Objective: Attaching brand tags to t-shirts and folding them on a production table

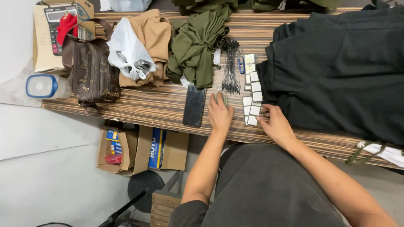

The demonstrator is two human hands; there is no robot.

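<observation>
Near the table's (168, 110) front edge, the left hand (220, 112) lies flat, fingers spread over something small and greenish, gripping nothing. Just right, the right hand (275, 124) touches the nearest of the small white tags (252, 98) with loosely curled fingers. A black phone (194, 106) lies left; farther off, black ties (230, 67) and dark garments (341, 71).

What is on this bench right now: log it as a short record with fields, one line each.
surface: striped wooden table
left hand: flat on the table, beside a black phone
right hand: fingertips at a row of small white tags
right of tags: black clothes
behind: bundle of black ties, green clothes, tan clothes, brown bag
</observation>
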